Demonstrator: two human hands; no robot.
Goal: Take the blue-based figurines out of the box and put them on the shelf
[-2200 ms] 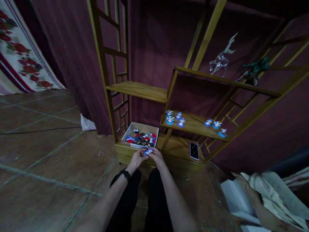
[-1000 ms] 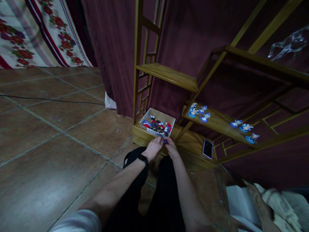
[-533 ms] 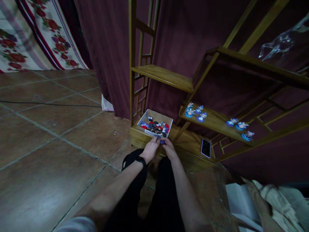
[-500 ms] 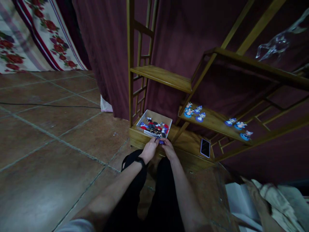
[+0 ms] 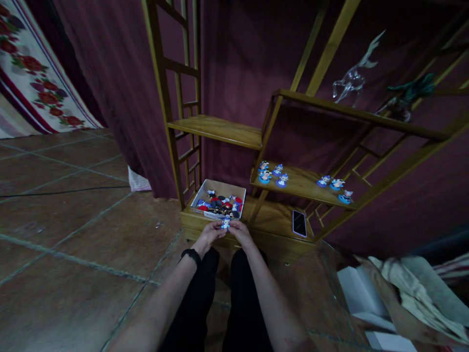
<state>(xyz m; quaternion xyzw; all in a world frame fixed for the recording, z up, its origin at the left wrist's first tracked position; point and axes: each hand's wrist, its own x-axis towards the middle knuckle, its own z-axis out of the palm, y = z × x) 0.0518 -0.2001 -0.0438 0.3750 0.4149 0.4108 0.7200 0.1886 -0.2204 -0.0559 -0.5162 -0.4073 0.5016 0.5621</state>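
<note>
Between my two hands is a small purple-and-white figurine (image 5: 225, 223), upright and facing me. My left hand (image 5: 210, 233) pinches it from the left, and my right hand (image 5: 240, 231) grips its other side. Just beyond the fingers, a shallow white box (image 5: 241, 187) rests on the low bottom board of a wooden shelf unit. Inside it lies a heap of red, black and purple figurines (image 5: 222, 204). On the middle shelf (image 5: 302, 185) stand several blue- and purple-based figurines, one group at the left (image 5: 282, 180) and another at the right (image 5: 337, 184).
A phone (image 5: 299, 223) lies on the bottom board, right of the box. A clear glass deer (image 5: 351, 80) and a dark green ornament (image 5: 410, 98) stand on the upper shelf. White boxes (image 5: 362, 293) and cloth (image 5: 406, 288) lie on the floor at right. A cable (image 5: 66, 190) crosses the floor tiles.
The view has shifted to the right. The figurine, mostly hidden by my fingers before, now shows its front between both hands, which hold it slightly farther apart.
</note>
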